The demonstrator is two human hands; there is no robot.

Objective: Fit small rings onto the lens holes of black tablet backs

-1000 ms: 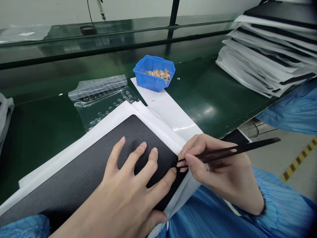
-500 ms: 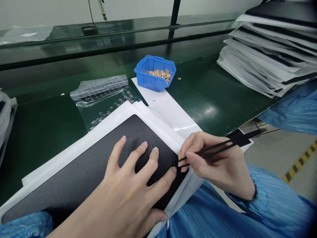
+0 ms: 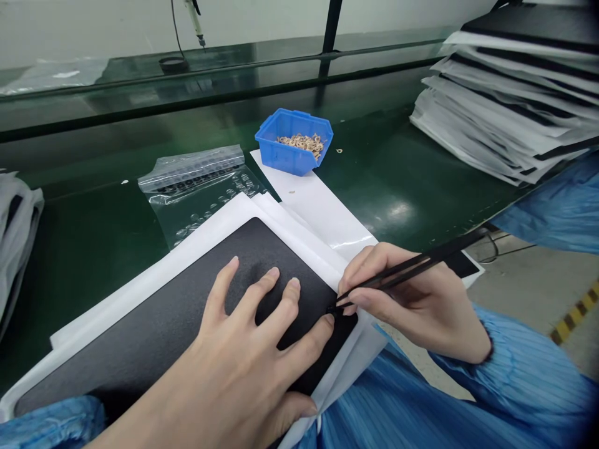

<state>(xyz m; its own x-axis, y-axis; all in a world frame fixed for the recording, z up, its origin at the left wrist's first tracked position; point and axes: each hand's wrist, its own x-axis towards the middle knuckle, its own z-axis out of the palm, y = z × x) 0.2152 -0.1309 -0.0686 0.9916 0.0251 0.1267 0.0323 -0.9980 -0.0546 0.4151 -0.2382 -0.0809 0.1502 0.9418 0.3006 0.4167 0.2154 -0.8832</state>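
Left hand (image 3: 243,349) spread flat on black sheet (image 3: 187,337); right hand (image 3: 421,305) pinching black tweezers (image 3: 402,271) at its corner (tilted steeper than earlier).

And there's the blue smock (image 3: 388,405), finely striped, running across the bottom of the frame, a puffy right sleeve (image 3: 528,374) at lower right, gathered into a dark elastic cuff (image 3: 489,348), the left sleeve (image 3: 51,423) at lower left, bare left hand (image 3: 243,355), bare right hand (image 3: 412,299)

A small bin (image 3: 294,142) sits on a paper strip (image 3: 318,209) on the worktop (image 3: 397,187). A plastic bag (image 3: 201,193) lies left of it, a big stack (image 3: 510,106) right, a flat sheet (image 3: 154,337) near.
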